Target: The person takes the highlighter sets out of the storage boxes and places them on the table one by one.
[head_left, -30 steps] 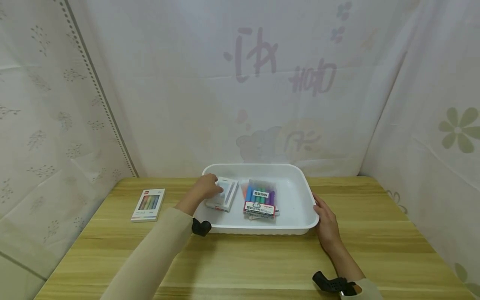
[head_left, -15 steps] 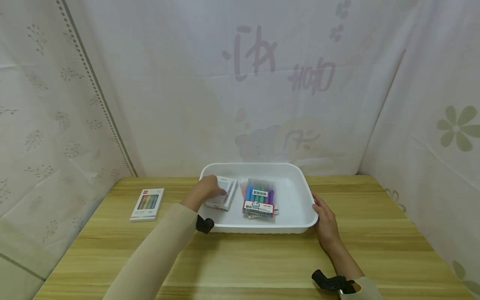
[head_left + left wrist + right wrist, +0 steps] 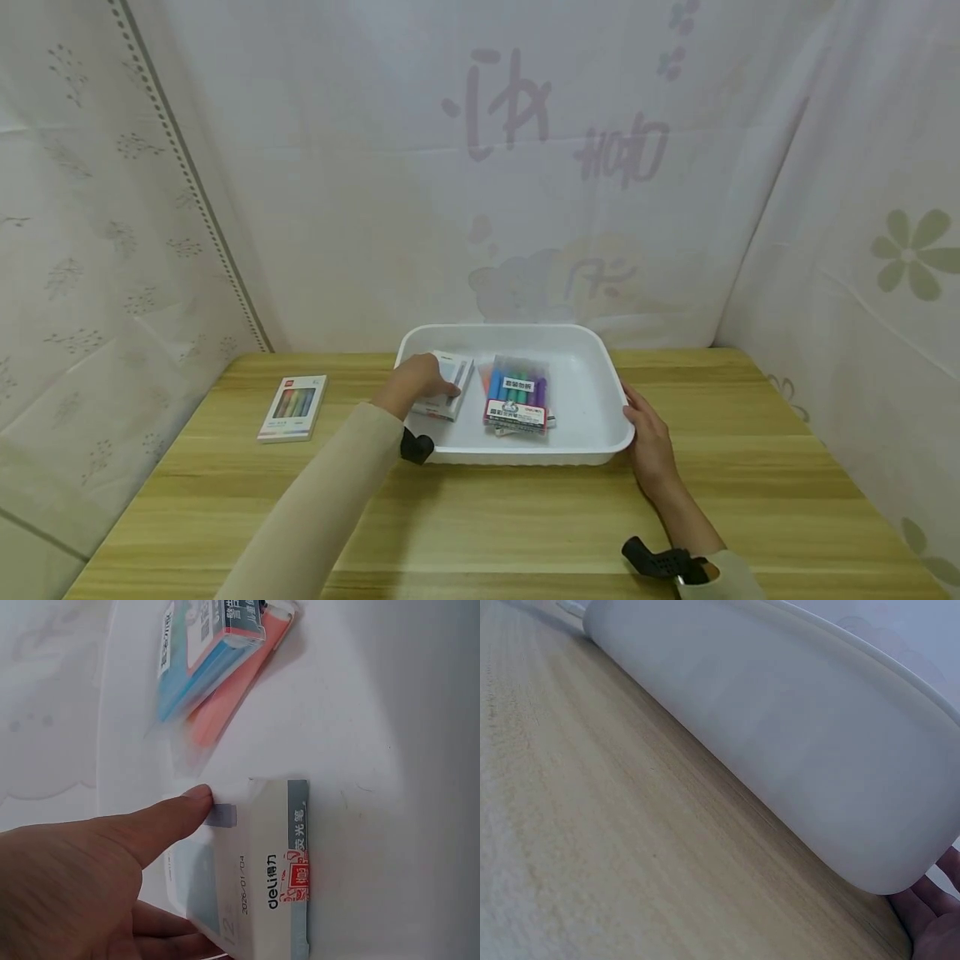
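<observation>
My left hand (image 3: 418, 382) pinches a white and grey-blue box of highlighters (image 3: 262, 877) at the left inside the white tray (image 3: 585, 454). In the left wrist view, the thumb lies on the box's face and the other fingers are at its opposite side, partly hidden. Beside it in the tray lies a clear pack of colored markers (image 3: 517, 396), on top of other flat packages that are mostly covered. My right hand (image 3: 652, 442) holds the tray's right side, the thumb at the rim and fingers against the outer wall (image 3: 802, 750).
A white box with colored pens pictured on it (image 3: 292, 408) lies left of the tray on the wooden table (image 3: 525, 525). Patterned cloth (image 3: 360, 208) hangs behind and at both sides. The tray's right part shows bare floor.
My left hand has shifted slightly to the right over the box of highlighters, its thumb further across the face. The right hand stays at the tray's side. The view drifts slightly.
</observation>
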